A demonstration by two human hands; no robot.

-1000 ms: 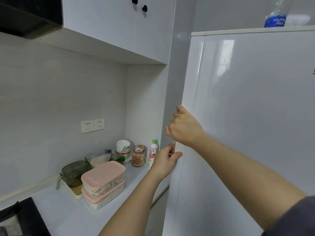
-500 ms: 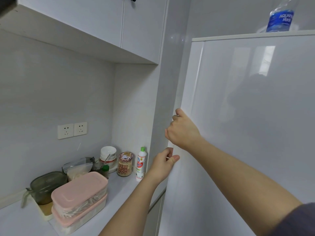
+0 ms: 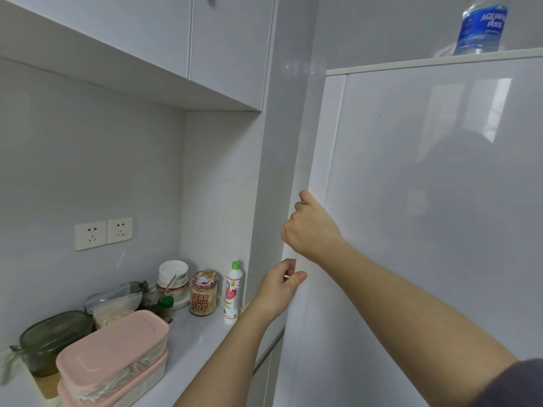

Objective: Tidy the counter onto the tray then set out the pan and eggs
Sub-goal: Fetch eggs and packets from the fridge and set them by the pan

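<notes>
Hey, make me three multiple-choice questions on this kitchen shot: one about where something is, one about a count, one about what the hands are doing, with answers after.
1. Where does the blue-labelled water bottle stand? A on the floor; B on top of the fridge; C inside the wall cabinet.
2. How many pink-lidded containers are stacked at the lower left? A one; B two; C four.
3. What are the left hand and right hand doing? A gripping the fridge door at its left edge; B lifting a jar; C hanging free.
Answers: 1 B, it stands above the door's top edge. 2 B, two pink lids show, one above the other. 3 A, both hands curl round the door's edge.
</notes>
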